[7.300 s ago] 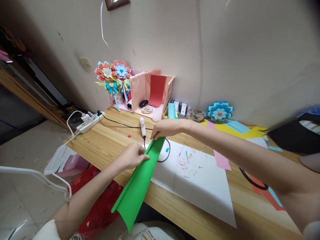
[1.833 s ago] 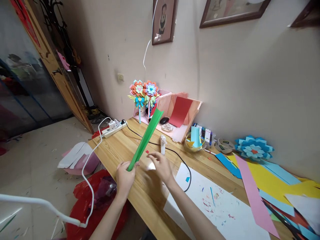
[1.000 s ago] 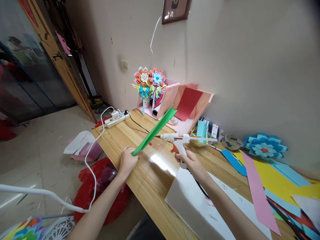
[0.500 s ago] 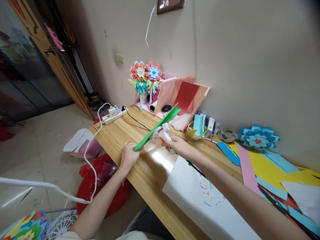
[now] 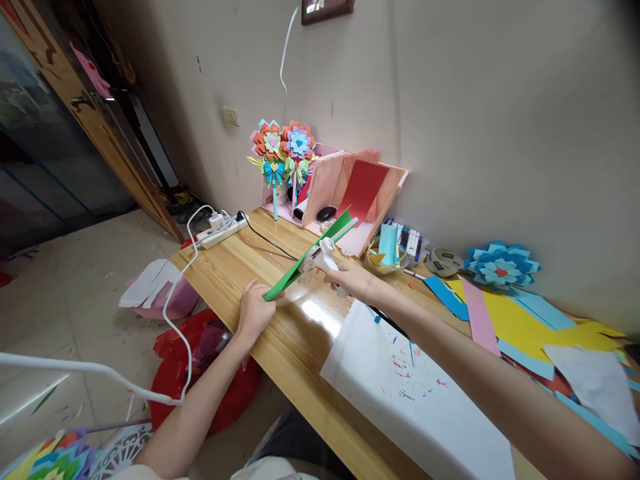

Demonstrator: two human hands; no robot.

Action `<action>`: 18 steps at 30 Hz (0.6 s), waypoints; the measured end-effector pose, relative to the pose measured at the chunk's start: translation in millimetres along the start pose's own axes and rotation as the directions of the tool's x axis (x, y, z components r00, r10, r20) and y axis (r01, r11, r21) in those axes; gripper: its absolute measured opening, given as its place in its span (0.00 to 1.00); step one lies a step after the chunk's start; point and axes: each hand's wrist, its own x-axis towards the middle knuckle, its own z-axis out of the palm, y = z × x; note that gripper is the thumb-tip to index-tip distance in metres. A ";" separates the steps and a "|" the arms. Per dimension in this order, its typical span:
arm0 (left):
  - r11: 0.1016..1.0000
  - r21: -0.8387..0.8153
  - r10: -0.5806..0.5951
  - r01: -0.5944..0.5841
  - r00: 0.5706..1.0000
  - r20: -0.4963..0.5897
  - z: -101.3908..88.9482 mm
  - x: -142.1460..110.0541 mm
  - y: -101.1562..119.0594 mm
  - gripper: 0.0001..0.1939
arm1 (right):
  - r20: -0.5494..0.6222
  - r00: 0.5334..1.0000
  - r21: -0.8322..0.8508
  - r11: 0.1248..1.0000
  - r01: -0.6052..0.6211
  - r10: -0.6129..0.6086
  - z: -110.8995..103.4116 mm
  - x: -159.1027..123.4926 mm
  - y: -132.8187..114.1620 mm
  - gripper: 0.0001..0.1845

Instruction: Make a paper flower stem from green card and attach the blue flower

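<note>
My left hand is closed on the near end of a long rolled green paper that slants up and away over the wooden table. My right hand grips a white glue gun, its nozzle pointing left and touching the middle of the green roll. The gun's black cord runs back across the table towards a white power strip.
A white sheet speckled with paint lies at the near right. Paper flowers and a pink box stand by the wall. Markers, tape, a blue flower and coloured paper strips lie at the right. A red bag sits on the floor.
My right hand picked up the glue gun, swung it left and brought its nozzle against the green roll. My left hand keeps the roll's near end; the roll has tilted lower.
</note>
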 end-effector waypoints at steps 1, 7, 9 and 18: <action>1.000 0.001 0.002 -0.002 1.000 0.001 0.2 0.1 0.0 0.09 | -0.005 1.000 -0.002 1.000 0.005 -0.005 -0.8 0.6 1.1 0.11; 1.000 0.013 -0.004 0.004 1.000 0.013 -0.3 0.3 0.7 0.09 | -0.028 0.998 0.008 0.999 0.049 -0.049 -8.4 3.5 6.0 0.11; 1.000 0.017 -0.010 0.009 1.000 0.022 -1.1 0.0 1.3 0.10 | -0.062 0.997 -0.022 0.999 0.037 -0.038 -13.0 2.1 4.6 0.11; 1.000 0.027 -0.001 0.000 0.999 0.044 -2.7 0.3 1.4 0.13 | -0.135 0.991 -0.079 0.996 -0.029 0.018 -36.4 0.0 -1.1 0.10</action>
